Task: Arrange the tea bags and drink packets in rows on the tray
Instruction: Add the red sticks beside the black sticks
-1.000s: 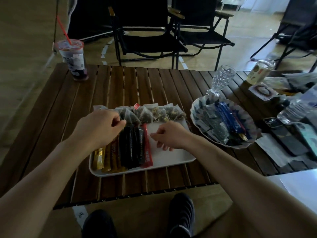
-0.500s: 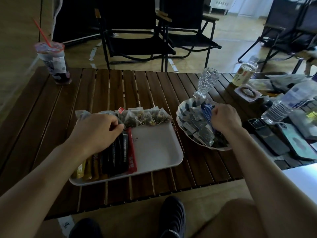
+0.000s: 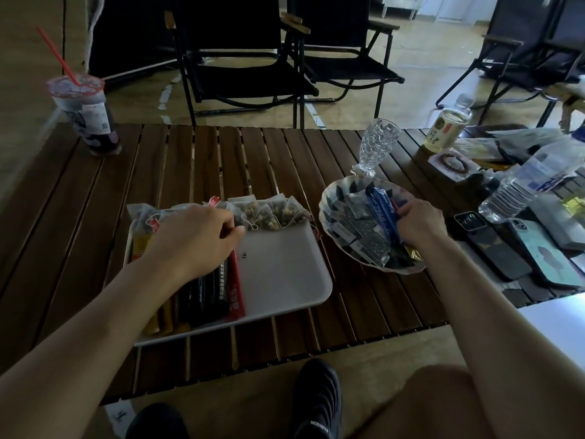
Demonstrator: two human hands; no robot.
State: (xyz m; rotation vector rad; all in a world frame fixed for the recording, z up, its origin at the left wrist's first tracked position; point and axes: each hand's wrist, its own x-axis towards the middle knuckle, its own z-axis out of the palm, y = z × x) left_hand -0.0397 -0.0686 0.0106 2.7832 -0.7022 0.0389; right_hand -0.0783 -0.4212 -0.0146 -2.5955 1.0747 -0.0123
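1. White print is running down the red packet (image 3: 236, 293), too blurred to read; the label on the cup (image 3: 91, 115) is unreadable too.
2. Yellow, black and red stick packets (image 3: 202, 297) are lying side by side on the left of the white tray (image 3: 285, 280), mesh tea bags (image 3: 269, 213) lining its far edge.
3. The left hand (image 3: 196, 239) is resting on them, fingers curled; whether pinching one, I cannot tell.
4. The right hand (image 3: 418, 221) is gripping a blue packet (image 3: 381, 210) in the patterned dish (image 3: 329, 198) beside the tray.

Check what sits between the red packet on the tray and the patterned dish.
Head view: only bare tray right of the red packet, then a strip of slatted table before the patterned dish. No packets in that stretch.
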